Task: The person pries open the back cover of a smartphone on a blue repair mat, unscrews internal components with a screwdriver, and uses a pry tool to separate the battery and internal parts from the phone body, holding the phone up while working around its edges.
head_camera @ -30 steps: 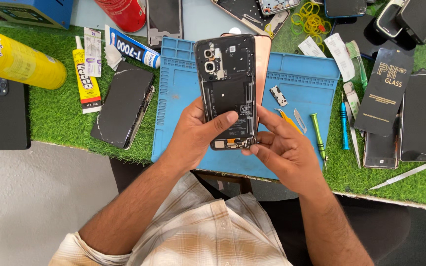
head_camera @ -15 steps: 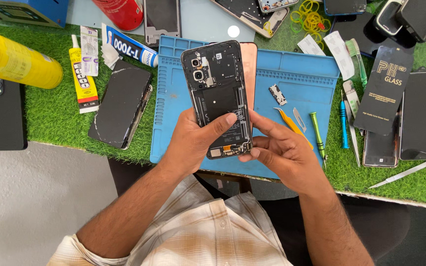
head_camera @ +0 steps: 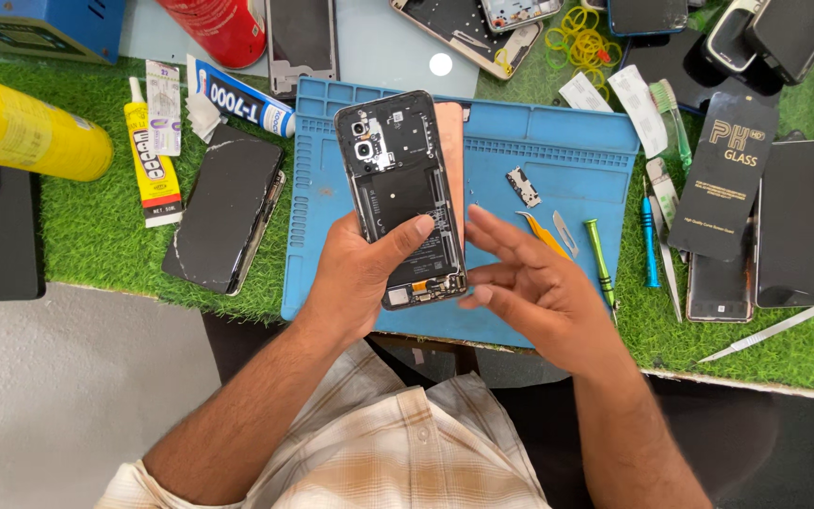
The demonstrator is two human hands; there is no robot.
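The opened phone (head_camera: 405, 198) — back off, black plates and camera modules bared — stood gripped in the left hand (head_camera: 362, 273) above the blue mat (head_camera: 558, 141); the right hand (head_camera: 529, 287) hovered spread beside it. Two glue tubes (head_camera: 151, 160) lay left.

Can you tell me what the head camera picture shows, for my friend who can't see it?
A person's left hand holds an opened phone with its insides showing, above a blue work mat. Their right hand is open beside it, fingers spread. Around lie glue tubes, a yellow can, small tools and other phones on green turf.
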